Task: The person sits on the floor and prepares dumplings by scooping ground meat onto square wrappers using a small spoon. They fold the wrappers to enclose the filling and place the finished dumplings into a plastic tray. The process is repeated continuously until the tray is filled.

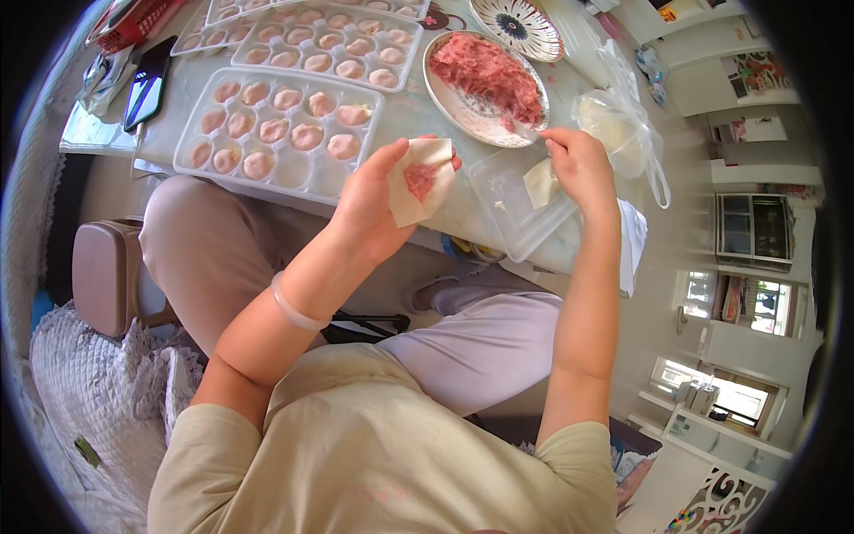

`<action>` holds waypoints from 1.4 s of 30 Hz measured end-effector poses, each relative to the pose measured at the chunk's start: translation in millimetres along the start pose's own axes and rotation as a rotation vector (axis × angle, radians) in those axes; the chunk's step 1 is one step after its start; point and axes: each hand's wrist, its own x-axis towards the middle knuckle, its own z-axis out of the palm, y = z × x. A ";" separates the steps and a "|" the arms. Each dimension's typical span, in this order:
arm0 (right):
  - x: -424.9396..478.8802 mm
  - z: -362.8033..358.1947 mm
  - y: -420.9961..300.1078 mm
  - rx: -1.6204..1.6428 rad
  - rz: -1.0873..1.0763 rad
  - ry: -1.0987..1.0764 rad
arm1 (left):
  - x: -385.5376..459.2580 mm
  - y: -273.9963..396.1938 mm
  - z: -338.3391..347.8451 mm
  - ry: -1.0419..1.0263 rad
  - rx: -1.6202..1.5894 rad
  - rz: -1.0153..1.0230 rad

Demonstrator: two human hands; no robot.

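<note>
A square dough wrapper (427, 157) with a dab of raw minced meat (419, 181) on it lies across the fingers and palm of my left hand (377, 193). My right hand (579, 167) grips a thin utensil (526, 132), whose tip rests at the meat's edge on an oval plate (460, 123). A mound of pink minced meat (490, 77) covers much of that plate. Below my right hand, more wrappers (540, 183) lie on a clear plastic lid (510, 227). Left of my left hand sits a plastic compartment tray (183, 150) with filled dumplings (273, 130); two front cups hold none.
More dumpling trays (410, 67) stand behind. A phone (148, 83) and a red basket (130, 27) are at the left. At the back is a patterned plate (534, 50); a plastic bag (617, 127) lies at the right. A brown stool (107, 277) stands below the table's left side.
</note>
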 end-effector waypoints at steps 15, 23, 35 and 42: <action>-118.8 17.9 -99.3 0.007 -0.352 0.121 | 7.9 4.7 12.5 -0.013 -0.173 0.121; -116.7 -6.1 -94.8 0.389 -0.250 0.110 | 5.2 3.2 5.9 -0.064 -0.080 0.159; -125.3 31.8 -68.4 0.351 -0.250 0.197 | -7.7 17.0 14.7 0.017 -0.234 0.144; -128.0 30.6 -73.5 0.216 -0.385 0.323 | -10.4 15.3 14.4 0.027 -0.084 0.209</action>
